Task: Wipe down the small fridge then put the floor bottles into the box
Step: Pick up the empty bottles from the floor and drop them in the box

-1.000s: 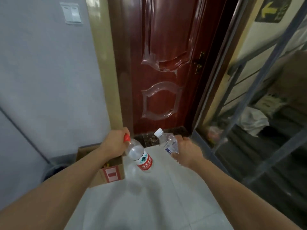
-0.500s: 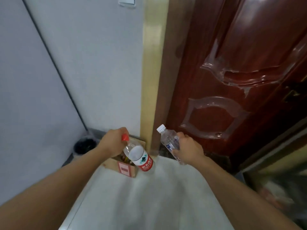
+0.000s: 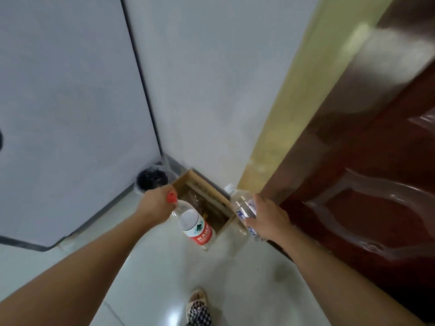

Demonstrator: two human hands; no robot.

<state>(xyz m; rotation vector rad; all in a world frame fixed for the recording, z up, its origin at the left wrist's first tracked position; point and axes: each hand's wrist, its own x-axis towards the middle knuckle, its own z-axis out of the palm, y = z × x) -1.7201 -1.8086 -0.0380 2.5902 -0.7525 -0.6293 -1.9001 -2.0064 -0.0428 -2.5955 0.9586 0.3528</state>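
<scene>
While gripping the red-capped bottle (image 3: 196, 225) by its neck in the left hand (image 3: 156, 203) and wrapping the right hand (image 3: 268, 217) round the clear bottle (image 3: 242, 208), holding both just above the open box (image 3: 211, 196), with dropping in left and fridge wiping maybe done.

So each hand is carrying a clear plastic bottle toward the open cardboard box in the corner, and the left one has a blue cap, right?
Not quite. The head view shows the left hand holding the clear plastic bottle with a red cap, not blue. The rest is right.
</scene>
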